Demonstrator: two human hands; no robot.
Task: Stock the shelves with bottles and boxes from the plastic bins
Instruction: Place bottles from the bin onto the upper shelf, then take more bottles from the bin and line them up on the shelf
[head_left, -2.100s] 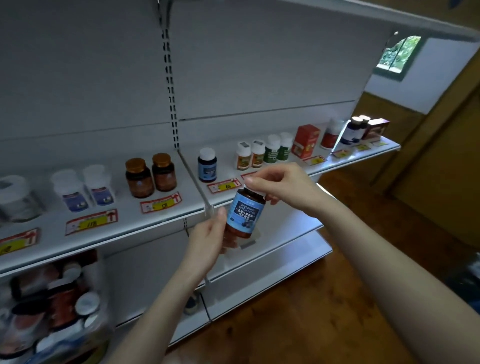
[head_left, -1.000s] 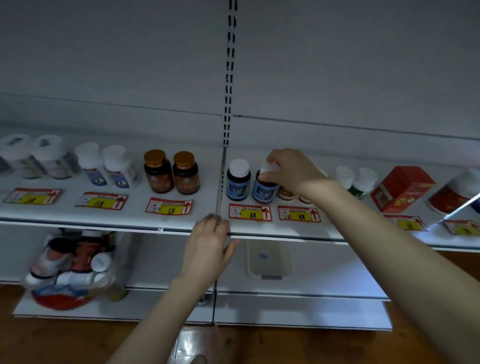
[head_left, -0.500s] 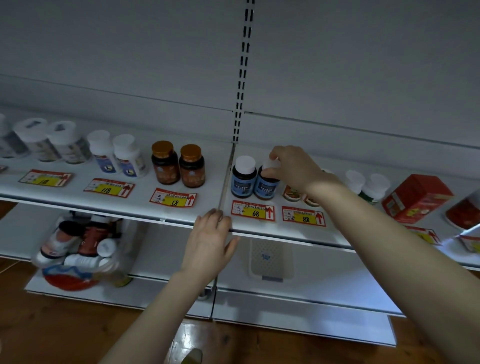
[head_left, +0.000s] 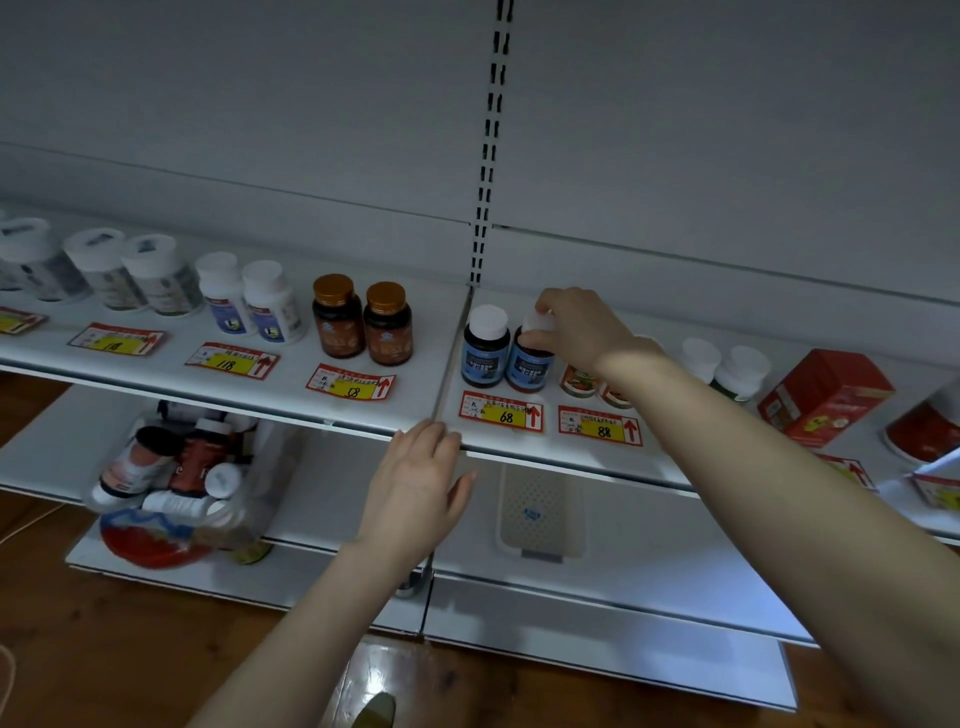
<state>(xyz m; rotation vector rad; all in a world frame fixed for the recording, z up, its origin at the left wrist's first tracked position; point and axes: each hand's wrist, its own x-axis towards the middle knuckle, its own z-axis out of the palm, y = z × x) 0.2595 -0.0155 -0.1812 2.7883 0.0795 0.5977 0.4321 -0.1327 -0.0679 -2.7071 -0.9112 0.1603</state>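
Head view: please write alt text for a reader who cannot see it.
A person's right hand grips the white cap of a blue-label bottle on a shelf, beside a matching bottle and above a price tag marked 68. The left hand rests on the shelf edge; a plastic bin of bottles sits below.

White shelf (head_left: 291, 387) carries row of upright bottles (head_left: 337, 322), red box (head_left: 826, 395) at right, price tags (head_left: 501, 413) along front edge

head camera looks forward and down, close to the shelf (head_left: 363, 410).
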